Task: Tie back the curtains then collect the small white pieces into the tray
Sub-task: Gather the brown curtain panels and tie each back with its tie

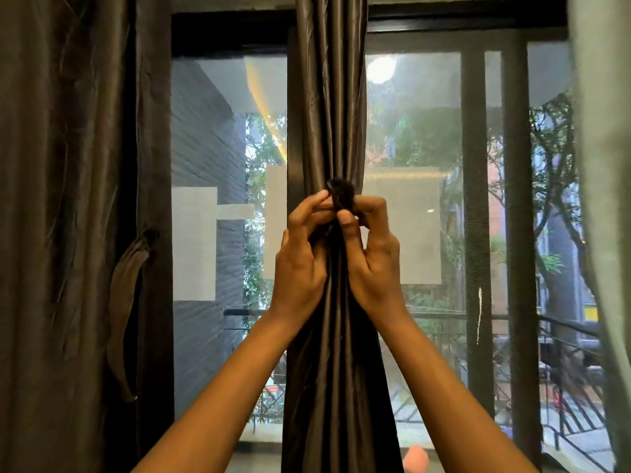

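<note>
Both hands are up at the gathered middle curtain (329,97), and each grip is closed on it: the left hand (300,261) curls its fingers in from the left side of the bunched folds, and the right hand (372,257) pinches from the right, thumb raised against the cloth. Between the fingertips sits a small dark tie (341,194), right at the narrowest point of the bundle; how it is knotted or fastened I cannot make out, since the fingers cover most of it and it is nearly the same colour as the fabric. That curtain hangs straight down the centre of the window (409,216), pinched in at hand height and spreading wider below. On the far left a second dark curtain (68,199) hangs loose, with a fabric tie-back loop (128,302) dangling against it. A pale curtain (601,199) is cut off by the right edge. Through the glass the view is hazy behind mesh, with pale rectangular patches (194,244) stuck on it. Something pinkish (415,457) at the bottom is too blurred to identify
</note>
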